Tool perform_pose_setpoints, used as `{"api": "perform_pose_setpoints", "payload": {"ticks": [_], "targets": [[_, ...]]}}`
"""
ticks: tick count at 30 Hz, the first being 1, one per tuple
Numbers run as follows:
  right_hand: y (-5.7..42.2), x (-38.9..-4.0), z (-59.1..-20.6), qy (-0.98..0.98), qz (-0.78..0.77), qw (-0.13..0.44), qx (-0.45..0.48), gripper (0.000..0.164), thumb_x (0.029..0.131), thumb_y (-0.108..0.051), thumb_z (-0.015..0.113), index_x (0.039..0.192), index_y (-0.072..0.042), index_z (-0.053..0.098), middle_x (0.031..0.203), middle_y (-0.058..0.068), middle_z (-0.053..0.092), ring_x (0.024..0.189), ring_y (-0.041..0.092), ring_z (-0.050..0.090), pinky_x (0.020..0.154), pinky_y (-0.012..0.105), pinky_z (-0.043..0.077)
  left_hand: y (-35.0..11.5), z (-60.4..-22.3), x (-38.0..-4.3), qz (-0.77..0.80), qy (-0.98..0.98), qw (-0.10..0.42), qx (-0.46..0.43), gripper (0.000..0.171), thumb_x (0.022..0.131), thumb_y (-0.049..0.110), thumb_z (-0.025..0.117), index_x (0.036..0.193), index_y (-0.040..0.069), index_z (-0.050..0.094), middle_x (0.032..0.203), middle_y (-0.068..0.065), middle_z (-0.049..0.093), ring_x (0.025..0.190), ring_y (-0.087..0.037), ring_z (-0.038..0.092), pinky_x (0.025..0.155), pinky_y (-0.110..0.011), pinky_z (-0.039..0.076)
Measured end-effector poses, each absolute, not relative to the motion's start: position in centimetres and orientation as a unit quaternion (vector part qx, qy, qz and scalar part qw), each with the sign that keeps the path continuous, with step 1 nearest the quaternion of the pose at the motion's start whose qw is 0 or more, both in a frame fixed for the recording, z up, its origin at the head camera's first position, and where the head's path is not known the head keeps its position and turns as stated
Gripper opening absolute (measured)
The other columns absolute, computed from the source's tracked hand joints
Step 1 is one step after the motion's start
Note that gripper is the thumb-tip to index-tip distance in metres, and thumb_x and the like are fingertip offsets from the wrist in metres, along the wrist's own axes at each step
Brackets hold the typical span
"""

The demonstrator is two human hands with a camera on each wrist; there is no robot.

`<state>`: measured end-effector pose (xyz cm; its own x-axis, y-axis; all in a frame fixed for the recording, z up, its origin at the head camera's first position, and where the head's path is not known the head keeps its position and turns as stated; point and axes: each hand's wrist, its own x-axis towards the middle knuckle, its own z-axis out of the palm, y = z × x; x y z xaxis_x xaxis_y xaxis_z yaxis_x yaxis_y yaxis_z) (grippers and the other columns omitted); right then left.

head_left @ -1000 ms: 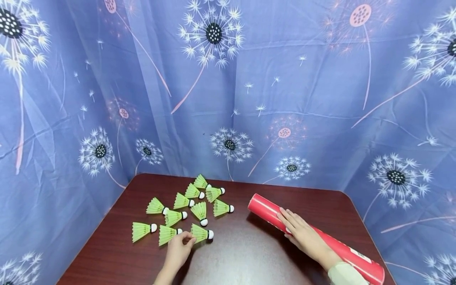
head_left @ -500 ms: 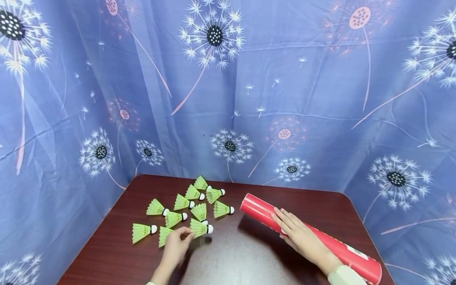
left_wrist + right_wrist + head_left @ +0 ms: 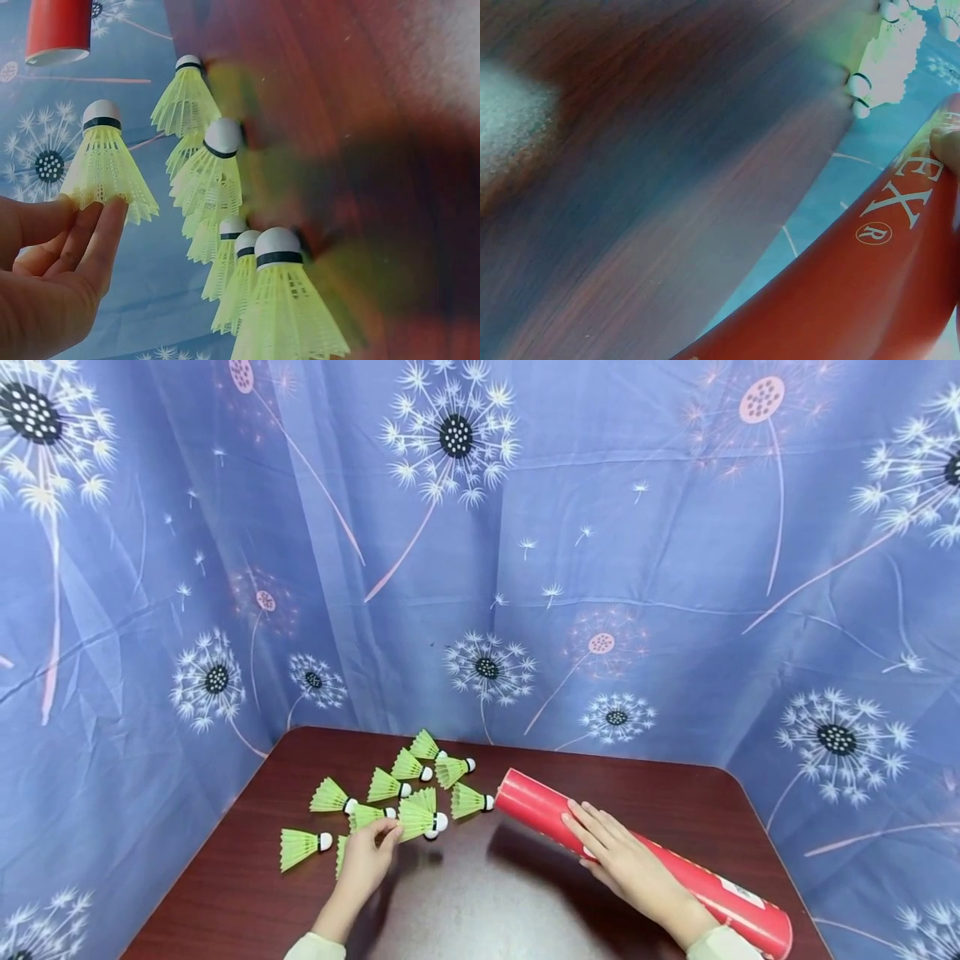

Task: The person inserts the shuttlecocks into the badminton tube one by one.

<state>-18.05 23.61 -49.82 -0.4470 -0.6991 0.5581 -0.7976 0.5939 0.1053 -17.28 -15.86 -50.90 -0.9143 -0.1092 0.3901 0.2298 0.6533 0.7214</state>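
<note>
My left hand [image 3: 365,862] pinches a yellow-green shuttlecock [image 3: 109,169] by the rim of its skirt, between thumb and fingers. Its white cork points toward the tube, and in the left wrist view it hangs clear of the others. In the head view it overlaps a shuttlecock behind it. My right hand [image 3: 633,870] holds a long red shuttlecock tube [image 3: 534,807] from above, and a fingertip [image 3: 946,147] shows on it in the right wrist view. The tube slants above the table, its far end toward the shuttlecocks. Whether that end is open cannot be seen in the head view.
Several more shuttlecocks [image 3: 298,848] lie on the left half of the dark brown table [image 3: 480,902], mostly with corks to the right. A blue dandelion-print curtain [image 3: 547,527] hangs around the back and sides.
My left hand has lifted the shuttlecock off the table and carried it slightly away from me. My right hand has moved the tube left, toward the shuttlecocks.
</note>
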Motion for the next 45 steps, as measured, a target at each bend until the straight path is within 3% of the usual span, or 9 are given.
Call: {"api": "perform_pose_setpoints", "payload": {"ticks": [9,12,16,23,34,45], "targets": [[23.1,-17.7,-49.8,-0.842,0.084,0.293,0.444,0.056,0.105,-0.04,0.026,0.139,-0.001,0.047,0.144,0.02,0.044,0.132,0.033,0.042,0.115,0.033,0.02,-15.7,-49.8,-18.8,-0.432,-0.861,0.263,-0.057,0.006,0.081,0.002,0.074,0.087,0.004,0.074,0.086,-0.009,0.073,0.082,-0.025,0.068,0.07,-0.042,0.053],[23.0,-17.6,-49.7,-0.847,0.082,0.28,0.444,0.056,0.105,-0.04,0.026,0.141,-0.001,0.045,0.145,0.02,0.043,0.134,0.033,0.04,0.115,0.033,0.02,-15.5,-49.5,-19.3,-0.445,-0.847,0.283,-0.064,0.007,0.079,0.0,0.074,0.086,0.002,0.075,0.086,-0.01,0.073,0.082,-0.026,0.068,0.069,-0.039,0.054],[22.9,-17.5,-49.6,-0.852,0.083,0.271,0.44,0.057,0.105,-0.041,0.026,0.142,-0.003,0.044,0.146,0.019,0.042,0.134,0.033,0.04,0.115,0.033,0.02,-15.0,-49.0,-20.1,-0.485,-0.83,0.27,-0.059,0.007,0.081,0.002,0.074,0.088,0.002,0.074,0.087,-0.011,0.072,0.078,-0.02,0.068,0.066,-0.029,0.054],[22.6,-17.2,-49.5,-0.853,0.082,0.263,0.443,0.057,0.104,-0.042,0.027,0.143,-0.003,0.043,0.147,0.019,0.041,0.133,0.034,0.041,0.115,0.032,0.018,-14.0,-48.2,-20.7,-0.53,-0.811,0.244,-0.052,0.007,0.083,0.005,0.073,0.09,0.004,0.074,0.081,-0.006,0.071,0.07,-0.007,0.06,0.064,-0.023,0.05],[22.6,-17.4,-49.8,-0.849,0.08,0.273,0.446,0.057,0.104,-0.041,0.027,0.142,-0.002,0.044,0.147,0.019,0.041,0.137,0.03,0.036,0.114,0.034,0.022,-12.8,-48.5,-21.7,-0.583,-0.781,0.216,-0.055,0.005,0.085,0.007,0.072,0.088,0.003,0.072,0.086,-0.01,0.071,0.078,-0.009,0.063,0.065,-0.024,0.051],[22.2,-17.5,-49.9,-0.853,0.093,0.258,0.444,0.057,0.104,-0.042,0.029,0.143,-0.004,0.042,0.148,0.018,0.04,0.14,0.027,0.031,0.115,0.031,0.017,-11.2,-46.3,-20.4,-0.586,-0.786,0.184,-0.07,0.008,0.085,-0.004,0.068,0.089,-0.01,0.067,0.088,-0.021,0.069,0.084,-0.035,0.065,0.072,-0.034,0.054]]}}
